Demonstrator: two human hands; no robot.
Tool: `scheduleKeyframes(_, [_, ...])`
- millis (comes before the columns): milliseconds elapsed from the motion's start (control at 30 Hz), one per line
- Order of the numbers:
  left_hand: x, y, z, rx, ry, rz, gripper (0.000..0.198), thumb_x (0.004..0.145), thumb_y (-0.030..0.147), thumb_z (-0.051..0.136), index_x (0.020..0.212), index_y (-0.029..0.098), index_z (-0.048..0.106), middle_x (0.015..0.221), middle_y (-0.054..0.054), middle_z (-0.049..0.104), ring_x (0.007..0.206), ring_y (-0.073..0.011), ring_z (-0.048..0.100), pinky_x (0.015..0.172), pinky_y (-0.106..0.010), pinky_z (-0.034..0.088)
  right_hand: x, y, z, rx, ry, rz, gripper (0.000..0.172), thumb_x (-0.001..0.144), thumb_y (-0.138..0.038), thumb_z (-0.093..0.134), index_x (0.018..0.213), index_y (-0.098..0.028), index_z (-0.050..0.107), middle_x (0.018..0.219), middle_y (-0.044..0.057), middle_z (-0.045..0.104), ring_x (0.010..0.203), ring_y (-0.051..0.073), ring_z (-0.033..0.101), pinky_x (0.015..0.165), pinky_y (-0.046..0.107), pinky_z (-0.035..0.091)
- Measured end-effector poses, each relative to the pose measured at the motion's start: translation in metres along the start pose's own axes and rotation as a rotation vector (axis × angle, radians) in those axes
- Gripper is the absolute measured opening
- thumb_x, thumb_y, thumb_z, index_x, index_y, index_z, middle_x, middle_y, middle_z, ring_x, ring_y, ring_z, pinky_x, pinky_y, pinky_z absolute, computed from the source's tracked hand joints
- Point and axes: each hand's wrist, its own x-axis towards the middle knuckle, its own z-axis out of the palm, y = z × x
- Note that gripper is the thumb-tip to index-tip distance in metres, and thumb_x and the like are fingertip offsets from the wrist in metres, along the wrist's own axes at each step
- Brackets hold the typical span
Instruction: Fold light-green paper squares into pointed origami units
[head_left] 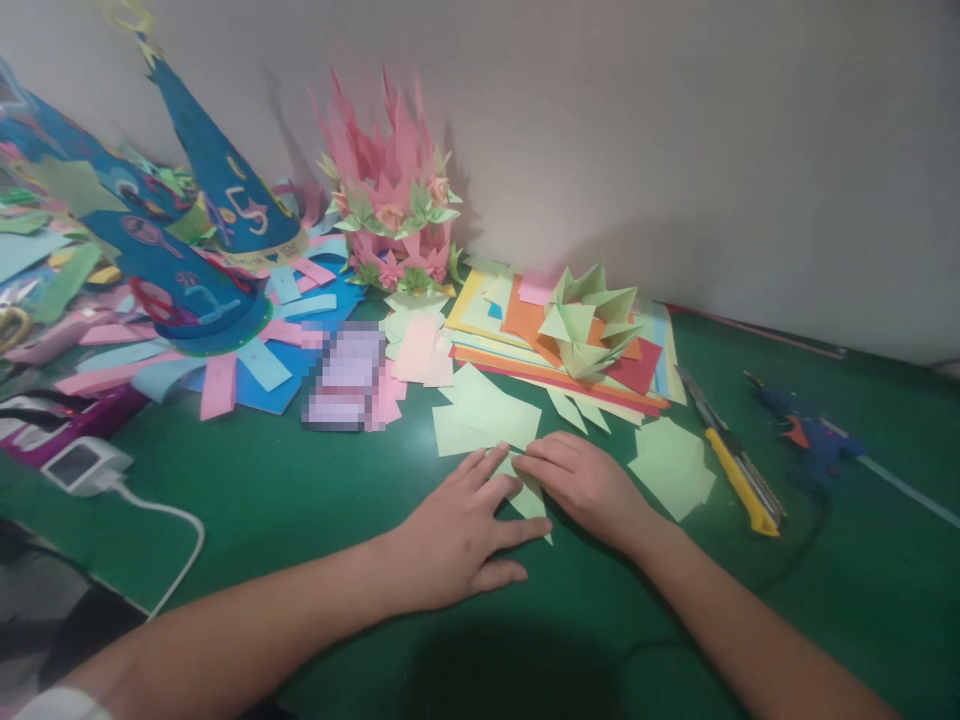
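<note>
A folded piece of light green paper (531,497) lies on the green tabletop between my two hands. My left hand (457,535) rests on it with the fingers spread, touching its left side and lower tip. At the upper right edge of the same paper, my right hand (589,485) has its fingers closed together, the tips on the paper and the thumb hidden. Just beyond my fingers are loose light green sheets (480,410). More light green squares (675,468) lie to the right of my right hand.
Behind are a coloured paper stack (472,335) bearing a green folded crown (589,320), and a pink paper crown (390,200). Blue cone hats (217,170) stand left, near a blurred-out phone (345,375) and white charger (86,465). A yellow utility knife (735,470) and blue glue gun (814,435) lie right.
</note>
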Motion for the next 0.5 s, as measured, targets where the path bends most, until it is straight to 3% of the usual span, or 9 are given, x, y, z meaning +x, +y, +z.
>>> scheduleKeyframes(367, [0.0013,-0.0008,-0.0019,-0.008,0.000,-0.004,0.045,0.085,0.047,0.056,0.127,0.031,0.052,0.117,-0.008,0.049,0.134,-0.0374,0.025,0.107,-0.060,0.024,-0.0001,-0.0001,0.0011,-0.011,0.015,-0.005,0.024,0.094,-0.013,0.039,0.093,-0.013,0.063,0.087,0.011,0.063,0.079,0.019,0.053,0.068,0.032,0.046])
scheduleKeyframes(500, [-0.0012,0.0005,-0.0007,0.004,0.009,-0.025,0.046,0.086,0.047,0.054,0.129,0.033,0.049,0.120,-0.008,0.048,0.131,-0.0373,0.026,0.104,-0.060,0.028,0.0013,-0.0019,0.0004,0.005,0.025,0.034,0.025,0.094,-0.015,0.039,0.094,-0.014,0.064,0.083,0.009,0.063,0.075,0.018,0.053,0.066,0.031,0.046])
